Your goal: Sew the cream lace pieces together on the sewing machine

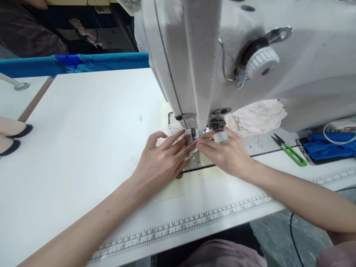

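Note:
A white sewing machine (222, 48) fills the upper right. Under its presser foot (194, 135) lies a piece of white lace (174, 130). My left hand (162, 159) lies flat on the lace left of the needle, fingers stretched out and pressing it down. My right hand (226, 152) rests on the machine bed right of the needle, its fingertips meeting the left hand's at the foot. More bunched lace (256, 118) sits behind the right hand under the machine arm.
Green thread snips (289, 150) lie to the right, next to blue cloth (328, 146) and a white cable (338, 128). A printed ruler (194, 220) runs along the white table's front edge. A blue strip (75, 63) borders the table's far side. Two dark shoes (16, 137) show at left.

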`<act>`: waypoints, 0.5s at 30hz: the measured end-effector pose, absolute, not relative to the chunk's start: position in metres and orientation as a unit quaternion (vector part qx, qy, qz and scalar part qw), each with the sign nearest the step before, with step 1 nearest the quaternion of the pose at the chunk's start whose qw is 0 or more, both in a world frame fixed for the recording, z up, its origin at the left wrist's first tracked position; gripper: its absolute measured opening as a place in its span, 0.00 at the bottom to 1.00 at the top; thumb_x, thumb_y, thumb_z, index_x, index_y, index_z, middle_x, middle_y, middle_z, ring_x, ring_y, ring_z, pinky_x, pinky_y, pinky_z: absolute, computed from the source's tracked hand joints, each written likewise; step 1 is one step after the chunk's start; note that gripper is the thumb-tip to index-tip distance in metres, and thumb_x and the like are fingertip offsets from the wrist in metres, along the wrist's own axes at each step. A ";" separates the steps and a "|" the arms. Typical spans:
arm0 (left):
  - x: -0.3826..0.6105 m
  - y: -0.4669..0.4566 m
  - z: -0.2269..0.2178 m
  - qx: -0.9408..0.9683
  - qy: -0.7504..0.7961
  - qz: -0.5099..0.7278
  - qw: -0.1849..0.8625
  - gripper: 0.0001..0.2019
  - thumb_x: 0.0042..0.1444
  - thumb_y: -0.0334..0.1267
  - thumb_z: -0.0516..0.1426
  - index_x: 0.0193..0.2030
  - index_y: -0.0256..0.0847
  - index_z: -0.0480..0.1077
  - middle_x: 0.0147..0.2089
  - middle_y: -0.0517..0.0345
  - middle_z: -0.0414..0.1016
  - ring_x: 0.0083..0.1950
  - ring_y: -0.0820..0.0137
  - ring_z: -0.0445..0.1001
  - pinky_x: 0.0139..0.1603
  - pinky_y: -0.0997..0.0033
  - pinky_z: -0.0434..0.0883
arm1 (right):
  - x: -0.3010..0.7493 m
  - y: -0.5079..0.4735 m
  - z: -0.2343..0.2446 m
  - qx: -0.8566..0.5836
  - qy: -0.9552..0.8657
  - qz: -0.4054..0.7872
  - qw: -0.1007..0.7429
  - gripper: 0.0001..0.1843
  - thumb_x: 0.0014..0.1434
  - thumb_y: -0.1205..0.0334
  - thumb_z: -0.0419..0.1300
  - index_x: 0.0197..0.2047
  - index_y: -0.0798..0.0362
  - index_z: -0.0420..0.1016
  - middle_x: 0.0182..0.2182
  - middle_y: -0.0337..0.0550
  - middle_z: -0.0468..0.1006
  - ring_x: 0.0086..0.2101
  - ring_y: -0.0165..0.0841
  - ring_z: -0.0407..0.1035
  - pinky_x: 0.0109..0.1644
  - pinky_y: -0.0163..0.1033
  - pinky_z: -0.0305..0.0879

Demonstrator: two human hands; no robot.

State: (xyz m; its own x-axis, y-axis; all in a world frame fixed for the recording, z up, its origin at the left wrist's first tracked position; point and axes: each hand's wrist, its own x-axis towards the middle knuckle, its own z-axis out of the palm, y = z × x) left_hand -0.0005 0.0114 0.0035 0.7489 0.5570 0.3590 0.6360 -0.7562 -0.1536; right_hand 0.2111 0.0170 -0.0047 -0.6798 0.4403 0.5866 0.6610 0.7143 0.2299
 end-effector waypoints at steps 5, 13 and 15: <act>0.001 0.008 0.004 -0.918 -0.337 -0.155 0.139 0.13 0.63 0.34 0.52 0.53 0.46 0.69 0.56 0.54 0.74 0.60 0.56 0.70 0.50 0.49 0.65 | 0.215 0.016 -0.008 -0.308 -0.899 -0.195 0.242 0.11 0.61 0.73 0.55 0.36 0.54 0.79 0.37 0.37 0.82 0.37 0.31 0.72 0.47 0.42 0.62; 0.008 -0.017 0.011 -0.919 -0.316 -0.163 0.172 0.14 0.62 0.33 0.53 0.54 0.40 0.70 0.52 0.52 0.77 0.55 0.60 0.74 0.48 0.54 0.66 | 0.217 0.006 -0.004 -0.292 -0.909 -0.177 0.239 0.09 0.63 0.68 0.56 0.39 0.54 0.79 0.37 0.39 0.82 0.35 0.30 0.71 0.53 0.44 0.61; 0.008 -0.016 0.011 -0.919 -0.316 -0.168 0.166 0.14 0.62 0.33 0.53 0.54 0.39 0.70 0.51 0.51 0.77 0.54 0.61 0.75 0.49 0.54 0.66 | 0.217 0.006 -0.002 -0.293 -0.909 -0.175 0.238 0.10 0.64 0.68 0.55 0.38 0.53 0.79 0.37 0.39 0.82 0.35 0.31 0.72 0.53 0.44 0.62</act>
State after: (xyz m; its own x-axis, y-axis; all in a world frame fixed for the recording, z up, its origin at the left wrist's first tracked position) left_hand 0.0075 -0.0165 0.0107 0.7444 0.5245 0.4132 0.6358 -0.7458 -0.1989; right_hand 0.2173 0.0057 -0.0024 -0.7158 0.4490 0.5348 0.6156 0.7672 0.1800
